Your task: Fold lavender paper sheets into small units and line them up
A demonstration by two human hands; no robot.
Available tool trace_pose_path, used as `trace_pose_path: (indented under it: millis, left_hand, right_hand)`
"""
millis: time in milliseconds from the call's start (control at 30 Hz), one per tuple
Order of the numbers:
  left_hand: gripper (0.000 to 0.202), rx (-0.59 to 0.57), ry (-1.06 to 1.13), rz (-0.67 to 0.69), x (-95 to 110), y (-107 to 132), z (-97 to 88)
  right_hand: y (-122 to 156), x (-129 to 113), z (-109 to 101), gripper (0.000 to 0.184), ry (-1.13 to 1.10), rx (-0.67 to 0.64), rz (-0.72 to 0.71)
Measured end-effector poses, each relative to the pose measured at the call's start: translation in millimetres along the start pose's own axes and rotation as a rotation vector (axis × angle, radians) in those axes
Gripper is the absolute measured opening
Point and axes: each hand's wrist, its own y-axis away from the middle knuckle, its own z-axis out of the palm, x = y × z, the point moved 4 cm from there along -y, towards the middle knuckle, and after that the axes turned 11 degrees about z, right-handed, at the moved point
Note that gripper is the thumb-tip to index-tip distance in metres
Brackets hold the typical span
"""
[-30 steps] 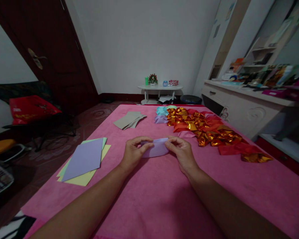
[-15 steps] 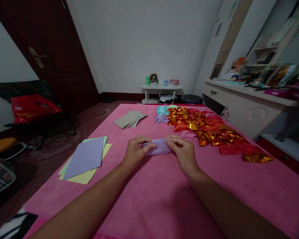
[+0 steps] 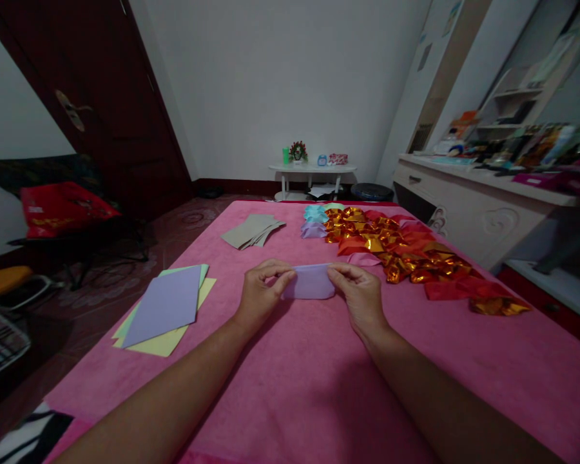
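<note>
A folded sheet of lilac paper (image 3: 311, 283) is stretched between my two hands, just above the pink cloth. My left hand (image 3: 267, 287) pinches its upper left corner between thumb and fingers. At the upper right corner, my right hand (image 3: 360, 288) grips it the same way. The paper's top edge looks straight and folded, and its lower edge hangs toward me. To the left lies a stack of flat sheets, a lilac sheet (image 3: 167, 304) over a yellow sheet (image 3: 159, 343) and a green one.
Folded gold foil pieces (image 3: 391, 238) and red ones crowd the table's right side. Beside them sit a small lilac piece (image 3: 314, 230) and turquoise ones. Grey-beige sheets (image 3: 252, 231) lie fanned at the back left. The pink cloth (image 3: 280, 386) covers the table.
My hands have drawn slightly apart and their thumbs have shifted to the paper's upper corners. More of the lilac paper's face now shows between them.
</note>
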Motion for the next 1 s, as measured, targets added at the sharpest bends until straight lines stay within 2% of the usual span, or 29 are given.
trace_pose_path:
  millis: [533, 1000]
  left_hand:
    - [0.013, -0.006, -0.016, 0.014, 1.3, 0.8, 1.1]
    - [0.01, 0.003, 0.016, -0.022, 0.5, 1.1, -0.4]
  right_hand:
    - [2.0, -7.5, -1.9, 0.02, 0.006, 0.068, -0.057]
    - [-1.3, -2.1, -6.3, 0.02, -0.018, 0.056, -0.058]
